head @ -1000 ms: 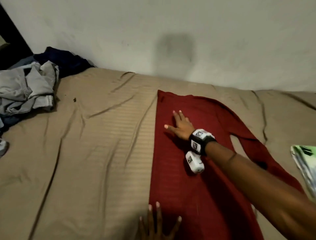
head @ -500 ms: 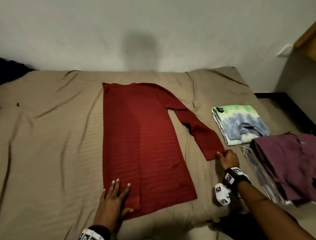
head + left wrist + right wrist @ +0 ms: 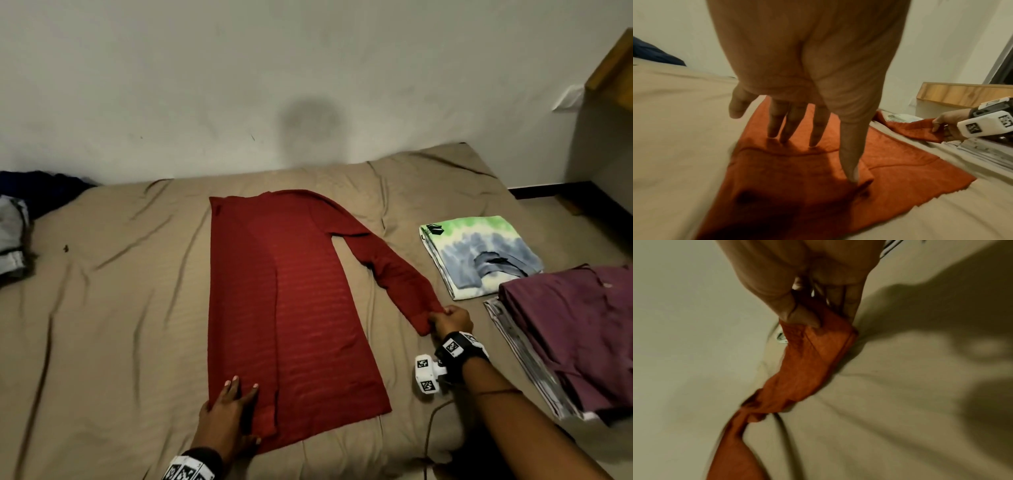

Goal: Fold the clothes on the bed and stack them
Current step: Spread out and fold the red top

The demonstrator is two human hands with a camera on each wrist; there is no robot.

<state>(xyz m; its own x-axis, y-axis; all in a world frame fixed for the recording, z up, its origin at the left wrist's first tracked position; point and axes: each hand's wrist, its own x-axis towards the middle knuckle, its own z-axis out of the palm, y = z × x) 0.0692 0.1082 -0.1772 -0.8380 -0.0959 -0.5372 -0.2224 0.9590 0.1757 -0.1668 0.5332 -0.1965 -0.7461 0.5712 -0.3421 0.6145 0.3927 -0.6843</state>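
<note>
- Partly out of frame at the left edge of the head view, a heap of grey and dark clothes point(image 3: 13, 236) is cut off, so its pieces cannot be told apart.
- Laid flat in the middle of the tan bed point(image 3: 109, 308), a red long-sleeved top point(image 3: 291, 325) has one side already folded over its body and the other sleeve stretched out to the right.
- Near the lower left corner of the top, the left hand point(image 3: 227, 419) rests with straight, slightly spread fingers; the left wrist view shows the fingertips point(image 3: 813, 139) touching the cloth, a detail the head view leaves unclear.
- At the sleeve's cuff, the right hand point(image 3: 450, 320) pinches the fabric; only the right wrist view shows the thumb point(image 3: 797, 313) pressed on top of the cuff with the fingers beneath, though the picture is blurred.
- To the right lie a folded tie-dye shirt point(image 3: 479, 253) and a purple garment point(image 3: 575, 335) on top of a pale striped piece; the purple one's far side runs out of frame.
- A wooden ledge point(image 3: 962, 94) shows at the right, by the wall.
</note>
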